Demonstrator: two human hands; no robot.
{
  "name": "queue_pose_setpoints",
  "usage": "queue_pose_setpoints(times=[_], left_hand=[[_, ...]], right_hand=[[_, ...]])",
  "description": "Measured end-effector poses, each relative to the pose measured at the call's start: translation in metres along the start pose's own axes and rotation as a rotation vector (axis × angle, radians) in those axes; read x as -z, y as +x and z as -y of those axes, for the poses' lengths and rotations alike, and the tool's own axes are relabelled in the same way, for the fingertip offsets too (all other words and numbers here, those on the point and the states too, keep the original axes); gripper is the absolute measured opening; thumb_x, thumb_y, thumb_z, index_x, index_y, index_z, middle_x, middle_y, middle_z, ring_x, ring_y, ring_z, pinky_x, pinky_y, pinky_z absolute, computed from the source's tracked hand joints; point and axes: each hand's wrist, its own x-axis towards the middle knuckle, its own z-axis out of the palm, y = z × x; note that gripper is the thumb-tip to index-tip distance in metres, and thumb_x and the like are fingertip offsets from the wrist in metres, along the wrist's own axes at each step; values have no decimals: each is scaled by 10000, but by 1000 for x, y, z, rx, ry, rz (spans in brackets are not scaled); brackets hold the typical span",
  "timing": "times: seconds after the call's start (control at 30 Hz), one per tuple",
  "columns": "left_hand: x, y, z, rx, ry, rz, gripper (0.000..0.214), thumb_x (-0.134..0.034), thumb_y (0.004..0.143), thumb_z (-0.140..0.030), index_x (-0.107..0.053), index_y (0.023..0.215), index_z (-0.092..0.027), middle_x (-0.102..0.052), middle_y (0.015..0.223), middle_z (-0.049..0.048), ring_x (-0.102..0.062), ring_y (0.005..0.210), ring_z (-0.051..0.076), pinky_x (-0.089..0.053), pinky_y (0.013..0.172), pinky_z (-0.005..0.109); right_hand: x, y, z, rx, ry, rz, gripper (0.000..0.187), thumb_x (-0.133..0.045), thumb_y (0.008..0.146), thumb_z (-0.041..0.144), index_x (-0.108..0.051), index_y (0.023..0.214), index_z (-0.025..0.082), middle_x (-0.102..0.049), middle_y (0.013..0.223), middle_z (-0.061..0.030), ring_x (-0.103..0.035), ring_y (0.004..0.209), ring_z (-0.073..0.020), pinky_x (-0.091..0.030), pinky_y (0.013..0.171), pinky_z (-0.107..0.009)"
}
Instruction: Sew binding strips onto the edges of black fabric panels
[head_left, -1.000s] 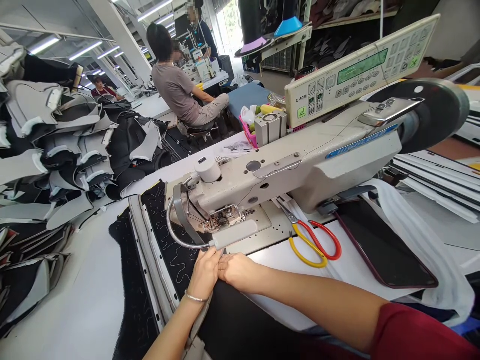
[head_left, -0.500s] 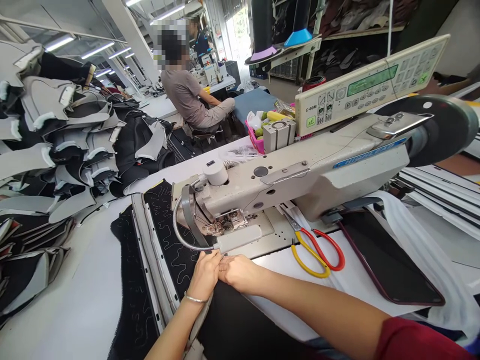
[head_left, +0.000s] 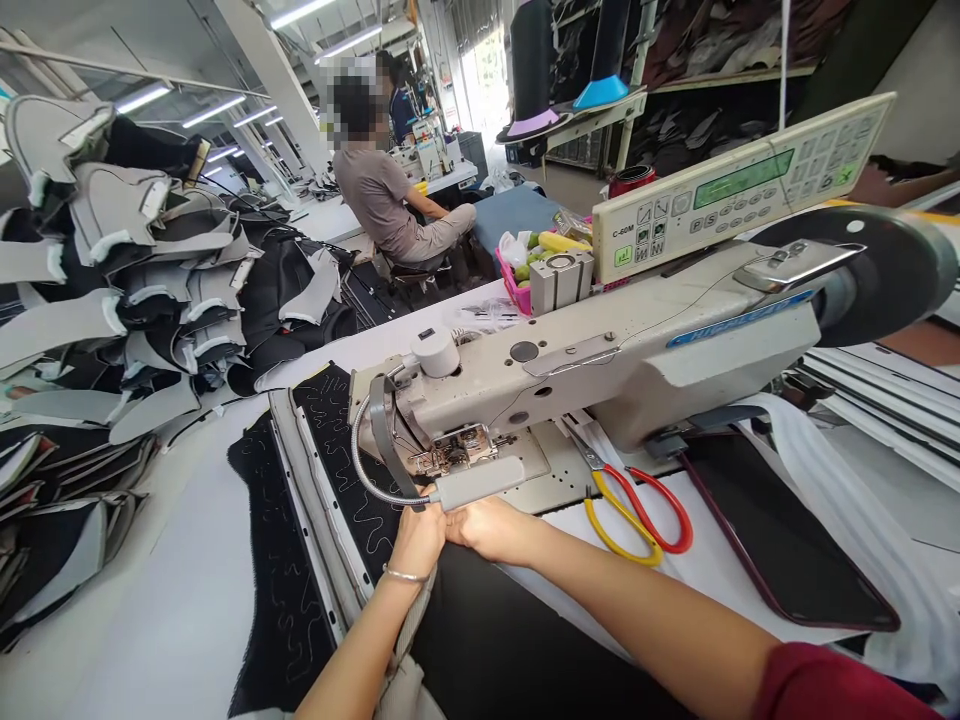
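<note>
Black cloth (head_left: 367, 525) with pale curly lines lies by the needle end of the sewing machine (head_left: 517, 390), and I watch it from far away. A white table (head_left: 180, 590) holds them both. To the left of the machine, I see big heaps of grey and black pieces (head_left: 172, 270). Past its far side, a person (head_left: 379, 205) sits, and a pink basket (head_left: 517, 288) holds fruit. Scissors (head_left: 637, 520) lie at the machine's near edge.

My left hand (head_left: 418, 545) and right hand (head_left: 491, 528) are side by side in front of the machine. The curly lines come right up beside my left hand, and plain black stuff (head_left: 517, 640) spreads below both. The fingers are bent down, tips hidden, so I cannot tell if they pinch or just press.
</note>
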Motion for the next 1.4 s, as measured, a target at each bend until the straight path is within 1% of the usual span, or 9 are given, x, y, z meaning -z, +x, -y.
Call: queue_pose_setpoints(times=[0.23, 0.43, 0.67, 0.8, 0.87, 0.97, 1.07, 1.2, 1.4], left_hand=[[1, 1, 1, -32, -29, -23, 313, -353, 683, -90, -636, 785, -178, -634, 830, 64, -568, 787, 175, -475, 743, 309], [1, 1, 0, 2, -92, -18, 274, -368, 701, -99, -630, 733, -172, -644, 807, 68, -580, 782, 180, -474, 749, 311], [0, 5, -1, 58, -149, -3, 318, -367, 673, -77, -647, 806, -149, -659, 835, 88, -588, 820, 194, -475, 752, 326], [-1, 4, -5, 52, -135, -15, 390, -378, 640, -63, -651, 901, -159, -664, 874, 81, -569, 916, 213, -447, 826, 353], [-2, 2, -7, 61, -106, -18, 416, -377, 642, -58, -647, 940, -162, -665, 880, 78, -573, 910, 211, -438, 839, 356], [-3, 0, -6, 89, -50, -3, 393, -394, 652, -68, -652, 932, -163, -666, 830, 75, -588, 845, 205, -450, 807, 344], [-3, 0, -5, 93, 4, 4, 326, -423, 665, -86, -668, 861, -175, -660, 773, 63, -589, 784, 190, -458, 772, 322], [0, -2, -6, 101, 73, 20, 281, -435, 695, -107, -667, 838, -174, -656, 778, 67, -583, 763, 188, -458, 744, 313], [7, 1, -6, 127, -35, 7, 240, -428, 748, -196, -646, 848, -183, -640, 710, 34, -593, 738, 178, -464, 692, 286]], right_hand=[[-2, 0, 1, -16, 0, 31, 200, -429, 789, 99, -522, 620, 147, -569, 698, -7, -457, 638, -115, -349, 580, -235], [-3, 1, 3, -36, 6, 67, 172, -442, 777, 87, -535, 643, 140, -584, 725, -12, -474, 662, -112, -361, 603, -223], [3, 1, 3, -53, -15, 96, 180, -422, 775, 75, -562, 677, 133, -605, 759, -40, -503, 698, -137, -359, 610, -243], [1, -2, 4, -58, -18, 100, 179, -426, 768, 86, -550, 654, 143, -597, 744, -37, -506, 698, -141, -360, 619, -250], [-1, -3, 4, -65, -19, 99, 184, -423, 773, 96, -547, 646, 145, -592, 736, -38, -504, 694, -145, -361, 620, -258], [-3, -3, 4, -76, -18, 97, 186, -419, 781, 102, -549, 654, 145, -590, 750, -37, -505, 701, -146, -363, 622, -263], [-1, -3, 5, -80, -16, 102, 181, -423, 779, 94, -551, 660, 143, -593, 770, -38, -508, 716, -143, -366, 636, -258], [5, -2, 6, -86, -26, 111, 175, -428, 765, 72, -560, 673, 141, -601, 805, -40, -510, 736, -142, -365, 649, -254], [6, -2, 6, -91, -35, 126, 193, -428, 762, 81, -549, 626, 145, -594, 715, -28, -494, 673, -138, -344, 600, -255]])
